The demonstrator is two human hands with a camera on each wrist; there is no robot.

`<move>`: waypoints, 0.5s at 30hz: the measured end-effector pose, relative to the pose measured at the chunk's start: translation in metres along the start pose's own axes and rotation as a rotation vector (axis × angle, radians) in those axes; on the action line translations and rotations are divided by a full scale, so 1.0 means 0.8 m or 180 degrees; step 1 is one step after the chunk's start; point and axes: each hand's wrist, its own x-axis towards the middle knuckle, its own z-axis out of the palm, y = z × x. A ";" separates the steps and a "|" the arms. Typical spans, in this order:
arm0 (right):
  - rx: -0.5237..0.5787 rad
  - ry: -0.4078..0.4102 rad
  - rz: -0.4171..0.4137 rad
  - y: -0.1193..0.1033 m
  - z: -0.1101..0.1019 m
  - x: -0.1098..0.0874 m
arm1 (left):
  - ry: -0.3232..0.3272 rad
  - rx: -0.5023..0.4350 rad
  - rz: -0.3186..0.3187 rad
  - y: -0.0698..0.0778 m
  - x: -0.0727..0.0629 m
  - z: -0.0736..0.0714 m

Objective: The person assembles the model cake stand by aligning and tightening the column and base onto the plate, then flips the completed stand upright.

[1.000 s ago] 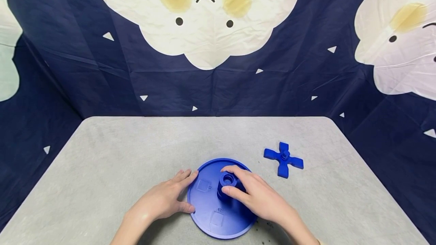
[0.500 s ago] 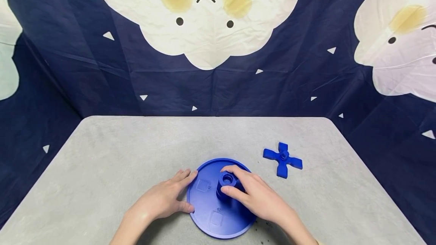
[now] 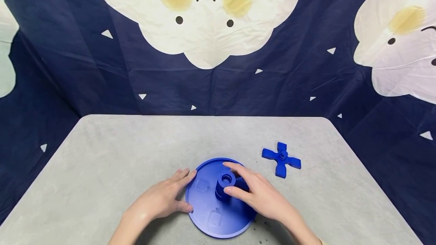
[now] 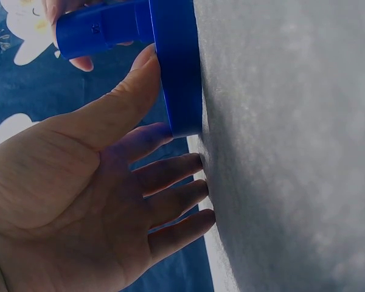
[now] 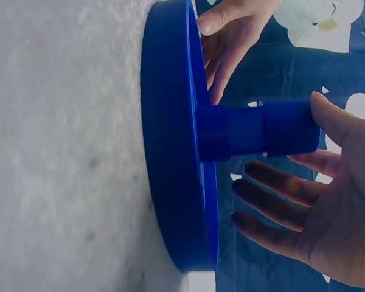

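A round blue tray-like disc [image 3: 204, 214] with a raised rim lies on the table. From its middle rises a blue hollow post [image 3: 221, 191], upright, with a round socket in its top. My left hand [image 3: 163, 199] rests at the disc's left edge, its thumb [image 4: 147, 58] on the rim and its fingers fairly straight. Beside the post is my right hand [image 3: 262, 192]; its thumb [image 5: 323, 109] is at the post's top end, the index finger is partly hidden behind the post, and the other fingers are spread apart from it.
To the right behind the disc lies a blue cross-shaped piece [image 3: 281, 160] with a small peg in its centre. Dark specks [image 3: 260, 231] dot the grey table [image 3: 136, 150] near the right wrist. A navy cloth [image 3: 170, 82] with clouds stands behind.
The right hand's index finger and thumb have loosened from the post and shifted slightly right. The left hand stays at the rim. The whole head view has drifted a little.
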 end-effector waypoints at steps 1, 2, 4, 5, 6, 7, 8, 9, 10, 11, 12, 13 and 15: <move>0.0007 0.0022 -0.0018 0.002 -0.001 -0.001 | 0.0004 0.0001 0.0012 0.000 0.000 0.000; 0.0018 0.0044 -0.0030 0.005 -0.003 -0.002 | 0.0012 0.0006 0.0026 0.000 0.000 0.000; 0.0015 0.0113 -0.0050 0.010 -0.006 -0.005 | 0.0013 0.0006 0.0038 0.000 0.001 -0.001; 0.0017 0.0148 -0.0050 0.013 -0.008 -0.006 | 0.0010 0.0004 0.0036 0.001 0.001 -0.001; 0.0022 0.0187 -0.0073 0.016 -0.010 -0.007 | 0.0005 0.0007 0.0033 0.001 0.001 -0.001; 0.0007 0.0235 -0.0102 0.018 -0.012 -0.008 | 0.0002 0.0007 0.0032 0.001 0.001 -0.001; -0.0012 0.0285 -0.0118 0.021 -0.015 -0.009 | 0.0000 0.0007 0.0030 0.001 0.001 -0.001; -0.0040 0.0337 -0.0142 0.023 -0.017 -0.010 | -0.0002 0.0008 0.0029 0.001 0.001 -0.001; -0.0060 0.0388 -0.0179 0.025 -0.019 -0.010 | -0.0003 0.0012 0.0030 0.001 0.001 -0.002; -0.0084 0.0440 -0.0197 0.028 -0.021 -0.011 | -0.0003 0.0014 0.0027 0.001 0.001 -0.002; -0.0120 0.0490 -0.0230 0.030 -0.023 -0.011 | -0.0004 0.0015 0.0022 0.001 0.001 -0.002; -0.0157 0.0546 -0.0248 0.032 -0.025 -0.012 | -0.0001 0.0015 0.0020 0.001 0.001 -0.002; -0.0220 0.0639 -0.0284 0.035 -0.029 -0.012 | 0.0003 0.0018 0.0023 0.001 0.001 -0.002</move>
